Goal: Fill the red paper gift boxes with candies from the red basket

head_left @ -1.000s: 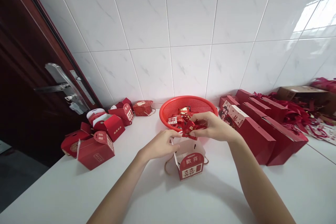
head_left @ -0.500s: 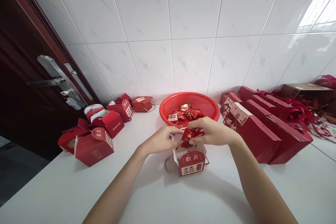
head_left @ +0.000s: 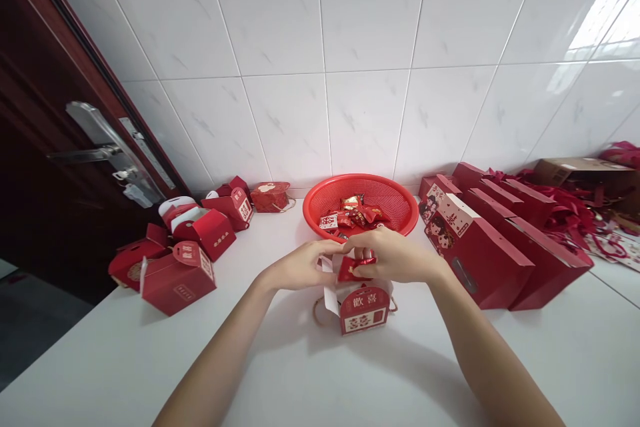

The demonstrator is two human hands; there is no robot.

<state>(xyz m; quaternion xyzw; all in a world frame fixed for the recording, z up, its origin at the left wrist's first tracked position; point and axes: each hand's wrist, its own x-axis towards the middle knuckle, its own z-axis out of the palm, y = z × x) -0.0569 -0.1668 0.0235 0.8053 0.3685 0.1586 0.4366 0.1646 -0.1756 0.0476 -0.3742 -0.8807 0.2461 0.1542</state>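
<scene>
One red packet (head_left: pixel 351 270), pinched by the right hand (head_left: pixel 400 257), has dipped lower, nearly inside the box (head_left: pixel 365 312) the left hand (head_left: pixel 299 267) grips.

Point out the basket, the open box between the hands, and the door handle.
Basket (head_left: pixel 311 212): head view, on its left rim.
Box (head_left: pixel 364 321): head view, on its front label.
Door handle (head_left: pixel 90 155): head view, on its lever.

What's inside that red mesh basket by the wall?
The red mesh basket holds a pile of shiny wrapped sweets, mostly red, one partly gold. The right hand covers part of its near rim, and whatever lies beneath the top sweets is hidden.
</scene>
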